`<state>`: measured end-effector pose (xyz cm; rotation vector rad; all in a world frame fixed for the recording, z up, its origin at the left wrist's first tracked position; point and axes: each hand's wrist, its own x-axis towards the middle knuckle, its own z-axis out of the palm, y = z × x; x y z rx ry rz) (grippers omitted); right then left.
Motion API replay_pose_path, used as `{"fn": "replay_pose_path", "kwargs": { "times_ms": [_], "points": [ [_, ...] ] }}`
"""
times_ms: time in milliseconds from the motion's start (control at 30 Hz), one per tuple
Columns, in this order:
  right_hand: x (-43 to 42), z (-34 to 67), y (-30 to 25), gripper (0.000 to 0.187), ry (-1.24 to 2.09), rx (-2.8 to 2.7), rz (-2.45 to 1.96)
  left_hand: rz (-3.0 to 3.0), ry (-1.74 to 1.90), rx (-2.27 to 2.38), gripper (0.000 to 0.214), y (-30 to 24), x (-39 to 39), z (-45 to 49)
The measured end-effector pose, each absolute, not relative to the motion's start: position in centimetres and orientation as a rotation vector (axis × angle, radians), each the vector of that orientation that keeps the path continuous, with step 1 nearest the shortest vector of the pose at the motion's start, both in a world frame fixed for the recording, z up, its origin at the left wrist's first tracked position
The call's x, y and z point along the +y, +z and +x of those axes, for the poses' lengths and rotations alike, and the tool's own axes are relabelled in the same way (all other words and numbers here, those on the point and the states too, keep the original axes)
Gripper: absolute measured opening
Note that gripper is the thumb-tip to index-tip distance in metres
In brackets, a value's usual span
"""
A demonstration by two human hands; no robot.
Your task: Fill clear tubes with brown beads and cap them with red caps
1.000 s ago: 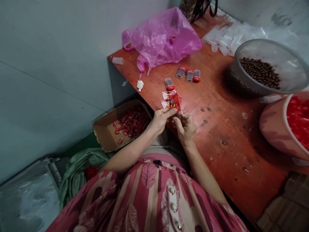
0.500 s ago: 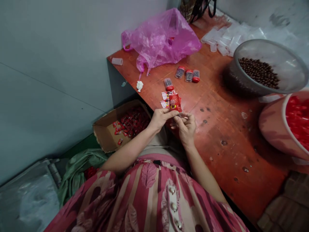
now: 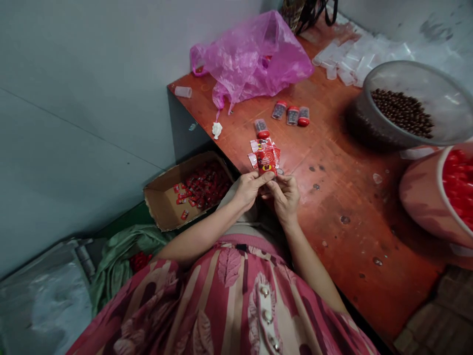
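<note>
My left hand point(image 3: 249, 190) and my right hand point(image 3: 285, 195) meet at the near edge of the reddish wooden table point(image 3: 332, 162). Both pinch the lower end of a small red printed packet point(image 3: 266, 160), which stands up between the fingertips. A few more red and clear packets point(image 3: 258, 146) lie on the table just behind it. Further back lie one small clear vial with a red cap point(image 3: 262, 128) and three more such vials point(image 3: 291, 114) in a row.
A pink plastic bag point(image 3: 251, 56) lies at the table's far left. Clear empty vials point(image 3: 351, 56) are heaped at the back. A grey bowl of dark brown balls point(image 3: 406, 106) and a pink tub of red caps point(image 3: 443, 192) stand right. A cardboard box of red packets point(image 3: 188, 192) sits on the floor.
My hands have drawn closer together on the red packet, which now stands more upright. The view has shifted slightly.
</note>
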<state>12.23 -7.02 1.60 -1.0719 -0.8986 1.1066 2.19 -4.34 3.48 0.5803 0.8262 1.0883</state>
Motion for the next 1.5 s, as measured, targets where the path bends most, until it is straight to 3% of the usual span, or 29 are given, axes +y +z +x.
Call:
{"fn": "replay_pose_path", "kwargs": {
  "times_ms": [200, 567, 767, 900, 1067, 1233, 1367, 1500],
  "points": [
    [-7.7, 12.8, 1.6, 0.043, 1.421, -0.831, -0.985, 0.483, 1.145, 0.873, 0.048, 4.4, -4.3, 1.1],
    [-6.8, 11.1, 1.8, 0.043, 1.470, -0.813, -1.050, 0.443, 1.016, 0.779, 0.039, 3.3, -6.6, -1.4],
    [-7.2, 11.6, 2.0, 0.037, 1.487, -0.859, -1.090, 0.387, 1.424, 1.306, 0.046, 0.4, -7.3, -6.3],
    [-7.3, 13.0, 2.2, 0.034, 1.399, -0.851, -1.145, 1.113, 1.465, 1.529, 0.054, -0.2, -6.0, -6.0],
    [-7.4, 13.8, 2.8, 0.031, 1.326, -0.885, -1.199, 2.091, 1.073, 1.424, 0.040, 1.8, -0.7, -0.5],
    [-7.5, 15.3, 3.1, 0.029, 1.290, -0.947, -1.247, 2.341, 0.853, 1.522, 0.026, 1.1, 2.6, 2.5],
    [-5.6, 17.0, 2.8, 0.028, 1.095, -0.955, -1.297, 2.328, 0.963, 1.487, 0.019, 0.5, 2.4, 2.3],
    [-2.2, 17.8, 2.8, 0.043, 1.061, -0.889, -1.279, 2.214, 1.145, 1.309, 0.019, 1.5, 1.1, 2.1]
  ]
}}
